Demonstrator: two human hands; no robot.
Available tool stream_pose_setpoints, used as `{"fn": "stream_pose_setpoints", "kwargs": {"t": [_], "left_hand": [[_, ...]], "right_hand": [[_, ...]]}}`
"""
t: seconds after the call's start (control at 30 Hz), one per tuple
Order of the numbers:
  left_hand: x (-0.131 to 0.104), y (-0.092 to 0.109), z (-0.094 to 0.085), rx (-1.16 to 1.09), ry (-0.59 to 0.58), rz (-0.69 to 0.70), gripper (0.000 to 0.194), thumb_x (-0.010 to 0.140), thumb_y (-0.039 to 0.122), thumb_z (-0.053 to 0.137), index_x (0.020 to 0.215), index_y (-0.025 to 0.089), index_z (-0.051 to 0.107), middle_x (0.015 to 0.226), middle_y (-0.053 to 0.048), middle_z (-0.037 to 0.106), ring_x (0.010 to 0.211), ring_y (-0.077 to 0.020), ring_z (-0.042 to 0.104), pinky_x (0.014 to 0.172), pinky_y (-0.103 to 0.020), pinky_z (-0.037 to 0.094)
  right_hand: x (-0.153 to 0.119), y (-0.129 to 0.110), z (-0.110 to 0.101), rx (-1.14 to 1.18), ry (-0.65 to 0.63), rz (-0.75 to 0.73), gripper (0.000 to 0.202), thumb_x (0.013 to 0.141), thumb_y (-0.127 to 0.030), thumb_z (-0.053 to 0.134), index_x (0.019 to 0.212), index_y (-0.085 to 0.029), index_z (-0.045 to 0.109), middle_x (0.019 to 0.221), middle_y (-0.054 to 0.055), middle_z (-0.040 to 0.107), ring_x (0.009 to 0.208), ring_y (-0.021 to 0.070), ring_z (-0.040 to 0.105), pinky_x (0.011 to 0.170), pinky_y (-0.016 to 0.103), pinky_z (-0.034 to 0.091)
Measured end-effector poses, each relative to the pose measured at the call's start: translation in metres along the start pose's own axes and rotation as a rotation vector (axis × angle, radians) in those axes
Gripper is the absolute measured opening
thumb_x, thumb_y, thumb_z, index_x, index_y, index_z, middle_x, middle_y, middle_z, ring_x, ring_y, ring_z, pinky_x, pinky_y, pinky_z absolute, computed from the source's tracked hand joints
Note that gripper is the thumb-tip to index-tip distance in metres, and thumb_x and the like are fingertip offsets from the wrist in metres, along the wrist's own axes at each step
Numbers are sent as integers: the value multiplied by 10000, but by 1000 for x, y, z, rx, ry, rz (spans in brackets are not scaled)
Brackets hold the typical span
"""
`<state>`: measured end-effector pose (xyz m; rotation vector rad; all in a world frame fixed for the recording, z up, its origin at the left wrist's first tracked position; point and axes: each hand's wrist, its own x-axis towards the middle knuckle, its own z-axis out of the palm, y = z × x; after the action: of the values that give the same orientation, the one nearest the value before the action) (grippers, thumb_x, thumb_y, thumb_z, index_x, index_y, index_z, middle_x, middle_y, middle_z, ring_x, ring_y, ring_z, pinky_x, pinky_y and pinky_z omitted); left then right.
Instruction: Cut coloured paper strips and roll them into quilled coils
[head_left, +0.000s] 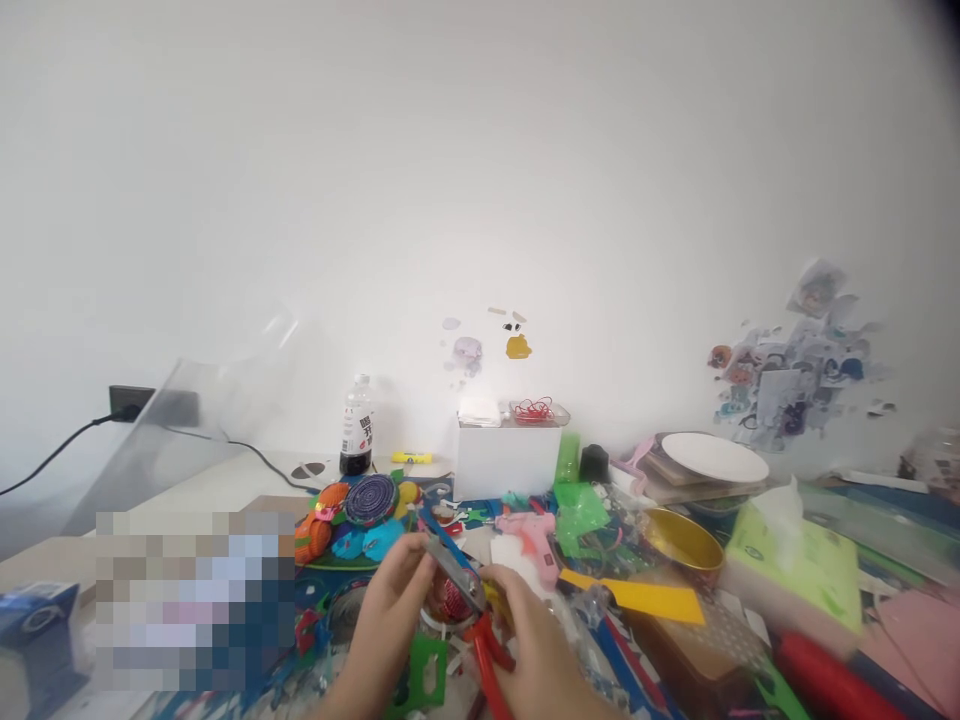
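Observation:
My left hand holds a small round red object at the bottom centre of the view, fingers pinched around it. My right hand grips red-handled scissors, whose grey blades point up and left over the red object. Both hands hover just above the cluttered craft table. What the blades cut is too small to tell.
A pink glue gun lies behind the hands, with a white box, a dark drink bottle, a gold bowl, a green tissue pack and a coiled paper craft around. A clear plastic sheet leans at left.

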<state>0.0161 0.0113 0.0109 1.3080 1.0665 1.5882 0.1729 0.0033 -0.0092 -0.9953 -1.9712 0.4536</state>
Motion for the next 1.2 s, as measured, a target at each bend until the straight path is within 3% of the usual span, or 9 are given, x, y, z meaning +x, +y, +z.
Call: {"fn": "stream_pose_setpoints", "kwargs": {"t": [0.13,0.4,0.8,1.2], "left_hand": [[-3,2,2,-40,10,-19,254,713,456,556,722,211,488,600,49,518,533,-129,486,501,-224,404],[-2,-2,-1,43,-9,-19,285,733,480,508,731,196,535,616,18,524,554,-152,498,521,-246,414],[-4,-15,5,54,-135,54,289,765,472,486,708,192,529,576,28,493,520,-136,462,497,-236,389],[-6,-12,6,49,-120,66,339,715,526,521,687,190,550,591,25,491,525,-133,455,492,-233,384]], "right_hand": [[-3,0,2,-66,9,-26,566,594,-110,540,1145,-182,431,1025,81,558,908,233,549,772,311,456],[-3,13,6,-117,20,5,535,645,-143,542,1162,-189,413,1075,83,541,940,232,540,775,306,449],[-2,7,5,-123,-10,54,491,674,-181,542,1155,-194,439,1110,96,531,1004,259,513,806,351,438],[-3,4,6,-76,-8,47,543,619,-137,548,1149,-199,447,1095,88,535,987,258,519,805,352,444]]}}
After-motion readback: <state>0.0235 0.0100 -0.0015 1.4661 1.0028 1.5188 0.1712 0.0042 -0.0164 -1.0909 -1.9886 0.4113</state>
